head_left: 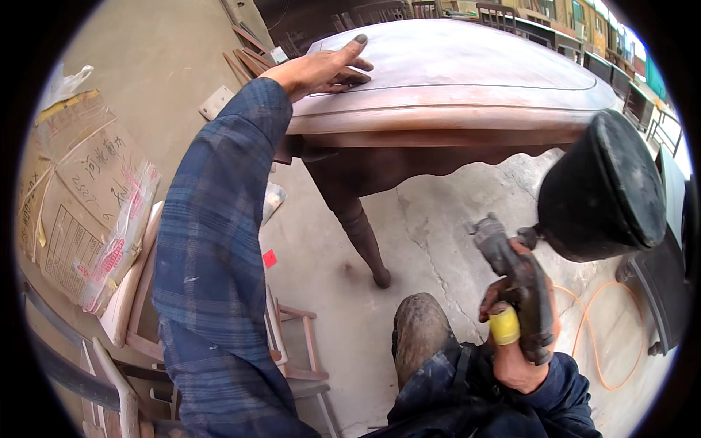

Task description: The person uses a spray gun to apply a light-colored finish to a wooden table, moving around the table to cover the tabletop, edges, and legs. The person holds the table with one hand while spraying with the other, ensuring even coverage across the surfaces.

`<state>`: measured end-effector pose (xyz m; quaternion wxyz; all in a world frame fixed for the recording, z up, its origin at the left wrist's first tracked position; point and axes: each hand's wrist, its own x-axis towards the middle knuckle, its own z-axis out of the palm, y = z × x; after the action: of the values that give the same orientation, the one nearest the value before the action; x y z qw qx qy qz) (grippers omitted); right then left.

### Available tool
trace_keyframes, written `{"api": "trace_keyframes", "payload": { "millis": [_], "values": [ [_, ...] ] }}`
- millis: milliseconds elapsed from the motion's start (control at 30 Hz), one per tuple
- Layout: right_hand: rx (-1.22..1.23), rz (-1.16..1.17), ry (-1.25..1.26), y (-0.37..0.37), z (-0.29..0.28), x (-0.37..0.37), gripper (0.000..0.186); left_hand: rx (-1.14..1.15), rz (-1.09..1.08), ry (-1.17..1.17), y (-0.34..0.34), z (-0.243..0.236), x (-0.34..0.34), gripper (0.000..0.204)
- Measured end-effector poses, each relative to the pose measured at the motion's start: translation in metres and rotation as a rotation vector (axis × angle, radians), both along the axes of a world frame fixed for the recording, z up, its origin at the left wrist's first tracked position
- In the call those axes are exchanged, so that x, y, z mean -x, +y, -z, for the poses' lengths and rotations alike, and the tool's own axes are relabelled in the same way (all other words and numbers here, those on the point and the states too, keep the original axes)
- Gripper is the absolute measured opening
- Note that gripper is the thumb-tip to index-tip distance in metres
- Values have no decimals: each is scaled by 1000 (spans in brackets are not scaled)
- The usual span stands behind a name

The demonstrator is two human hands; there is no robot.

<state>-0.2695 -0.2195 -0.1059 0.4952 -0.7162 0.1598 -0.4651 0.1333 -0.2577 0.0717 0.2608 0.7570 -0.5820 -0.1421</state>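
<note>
My left hand (337, 67) lies on the near left part of a wooden table's top (467, 66), fingers spread and nothing held. The tabletop has a whitish, hazy surface with a dark line along its rounded border. Beneath it are a scalloped dark brown apron and a curved leg (356, 223). Lower right, in front of the table, my right hand (496, 298) is wrapped around a spray gun (531, 306). A big black cup (600, 191) is attached to the gun and tilts to the right. A yellow band (504, 325) shows by its handle.
Flattened cardboard (82, 193) with plastic wrap leans at the left. Wooden chair frames (109, 379) crowd the lower left. An orange hose (586, 325) loops over the concrete floor at right, near a black piece of furniture (663, 292). More furniture lines the back right.
</note>
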Motion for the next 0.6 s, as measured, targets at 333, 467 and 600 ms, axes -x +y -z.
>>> {"api": "trace_keyframes", "payload": {
  "millis": [333, 467, 600],
  "values": [
    [-37, -49, 50, 17, -9, -31, 27, 16, 87, -38, -28, 13, -20, 105],
    [147, -200, -28, 19, -12, -56, 29, 18, 72, -28, -25, 6, -12, 104],
    [245, -300, -107, 22, -19, -85, 36, 11, 143, -23, 1, -4, 4, 98]
  ]
}}
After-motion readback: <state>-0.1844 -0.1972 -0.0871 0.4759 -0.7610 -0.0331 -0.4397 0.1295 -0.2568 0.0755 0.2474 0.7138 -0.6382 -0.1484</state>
